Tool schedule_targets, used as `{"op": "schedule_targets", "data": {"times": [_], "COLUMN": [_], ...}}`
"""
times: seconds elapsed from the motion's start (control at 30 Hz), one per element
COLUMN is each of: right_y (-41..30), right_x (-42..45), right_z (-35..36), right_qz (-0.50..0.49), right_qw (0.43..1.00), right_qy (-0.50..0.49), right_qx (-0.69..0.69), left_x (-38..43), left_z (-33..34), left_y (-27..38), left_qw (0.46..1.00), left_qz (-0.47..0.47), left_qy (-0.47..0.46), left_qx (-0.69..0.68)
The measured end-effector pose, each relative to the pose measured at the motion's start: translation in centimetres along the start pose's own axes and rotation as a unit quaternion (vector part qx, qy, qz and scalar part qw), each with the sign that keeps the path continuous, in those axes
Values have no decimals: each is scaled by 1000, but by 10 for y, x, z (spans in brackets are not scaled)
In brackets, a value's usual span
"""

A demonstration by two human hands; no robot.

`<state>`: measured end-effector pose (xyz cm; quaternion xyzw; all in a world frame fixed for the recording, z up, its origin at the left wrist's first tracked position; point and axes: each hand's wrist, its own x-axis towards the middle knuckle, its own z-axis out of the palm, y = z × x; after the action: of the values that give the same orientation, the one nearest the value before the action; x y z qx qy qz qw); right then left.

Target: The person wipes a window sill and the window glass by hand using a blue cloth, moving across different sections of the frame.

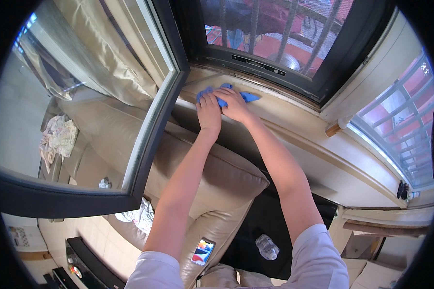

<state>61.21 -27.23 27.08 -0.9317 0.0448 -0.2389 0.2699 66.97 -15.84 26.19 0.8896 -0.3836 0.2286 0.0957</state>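
A crumpled blue cloth (250, 96) lies on the cream window sill (289, 124), just inside the dark window frame. My left hand (208, 110) presses on the cloth's left part, fingers pointing toward the window. Right beside it, my right hand (232, 103) grips the middle of the cloth, with a corner sticking out to its right. The two hands touch or nearly touch. Part of the cloth is hidden under my fingers.
An open dark-framed window sash (155, 123) juts in at left. Below the sill stands a beige leather sofa (231, 177), with a smartphone (203, 252) on its arm. A clear plastic bottle (267, 247) lies on a black surface. Metal bars (288, 30) cross the window.
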Motion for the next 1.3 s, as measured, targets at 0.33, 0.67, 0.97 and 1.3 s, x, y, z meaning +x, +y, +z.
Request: {"op": "schedule_targets", "data": {"times": [0.33,0.67,0.97,1.3], "right_y": [-4,6,5,-2], "right_x": [-5,-74,-104,-137], "right_z": [-4,-57,-78,-99], "right_qz": [-30,-14,27,38], "right_qw": [999,997,997,998], "right_qy": [-10,-44,-47,-21], "right_qx": [-37,-68,-47,-48], "left_x": [-8,-46,-55,-64], "left_z": [9,-16,-28,-41], "left_y": [12,75,98,112], "left_qw": [999,1000,999,993], "left_qz": [-44,-12,25,85], "left_qy": [19,8,-29,-61], "left_qx": [24,-10,-17,-61]}}
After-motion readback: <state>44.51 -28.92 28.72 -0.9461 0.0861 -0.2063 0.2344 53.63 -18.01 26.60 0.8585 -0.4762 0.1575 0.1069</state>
